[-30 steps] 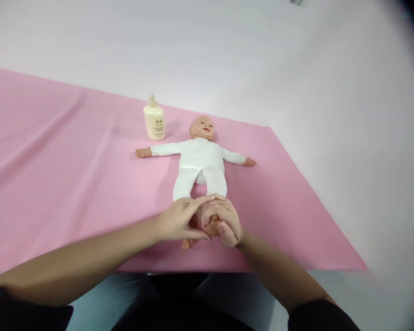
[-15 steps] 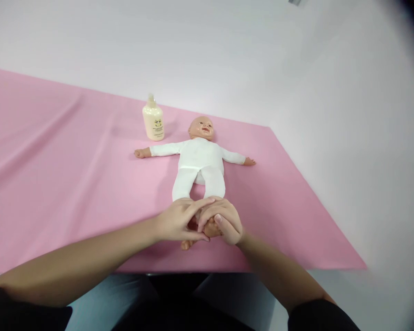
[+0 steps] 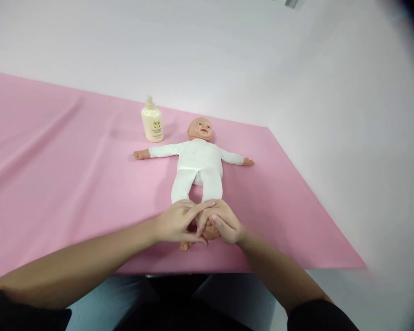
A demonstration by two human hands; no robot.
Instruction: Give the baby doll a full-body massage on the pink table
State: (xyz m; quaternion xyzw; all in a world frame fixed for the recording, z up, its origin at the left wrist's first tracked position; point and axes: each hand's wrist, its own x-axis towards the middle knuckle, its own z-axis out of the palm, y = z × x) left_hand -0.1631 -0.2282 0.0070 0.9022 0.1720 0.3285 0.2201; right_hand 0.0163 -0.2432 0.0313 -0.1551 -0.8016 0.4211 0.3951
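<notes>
A baby doll [image 3: 200, 158] with a white cloth body lies on its back, arms spread and feet toward me. My right hand [image 3: 224, 223] is wrapped round the doll's foot [image 3: 211, 231] on the right, its thumb lying over the toes. Against the same foot, my left hand [image 3: 181, 220] has its thumb below and its fingers above, and its fingertips meet my right hand. The doll's other foot [image 3: 185, 246] pokes out beneath my left hand. Both lower legs are mostly hidden by my hands.
A cream pump bottle [image 3: 152, 123] stands left of the doll's head. Pink cloth [image 3: 89, 193] covers the table, with creases on the left. The table's near edge runs just in front of my lap, and its right edge slants away.
My right thumb has shifted slightly to the left over the doll's toes, and the held foot sits a little lower. My left hand stays almost in place.
</notes>
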